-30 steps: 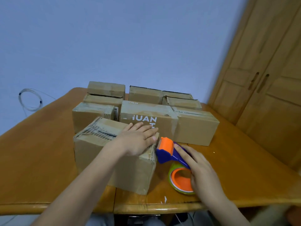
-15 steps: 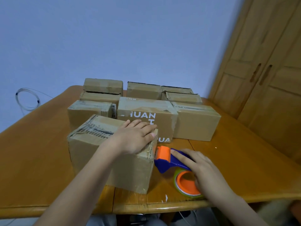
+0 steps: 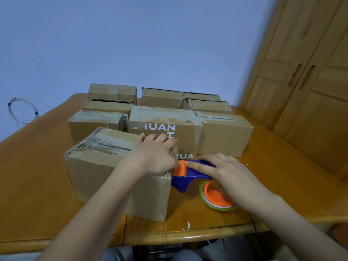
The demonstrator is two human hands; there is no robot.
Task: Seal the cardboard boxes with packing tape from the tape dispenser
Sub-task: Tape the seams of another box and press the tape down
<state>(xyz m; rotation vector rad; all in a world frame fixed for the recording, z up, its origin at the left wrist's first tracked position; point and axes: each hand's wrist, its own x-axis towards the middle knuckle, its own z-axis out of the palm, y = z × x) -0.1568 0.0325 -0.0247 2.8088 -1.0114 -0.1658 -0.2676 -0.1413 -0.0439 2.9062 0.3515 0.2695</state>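
Observation:
The nearest cardboard box [image 3: 105, 178] lies at the table's front, old tape and torn paper on its top. My left hand [image 3: 152, 155] presses flat on the right end of its top, fingertips at the far edge. My right hand [image 3: 226, 172] grips the blue tape dispenser [image 3: 182, 181], index finger stretched along its top. The dispenser's orange roller touches the box's right end face just below the top edge. Its greenish tape roll [image 3: 212, 198] with an orange hub hangs low, close to the wooden table [image 3: 33, 176].
Several more cardboard boxes stand in rows behind, among them a white-lettered one [image 3: 162, 119] and a plain one [image 3: 226, 136] to its right. A wooden wardrobe [image 3: 310, 91] rises at the right. A coiled clear cable [image 3: 18, 112] hangs on the wall at left.
The dispenser's roller has slid a little lower down the near box's right end, along with my right hand. My left hand stays pressed on the box top.

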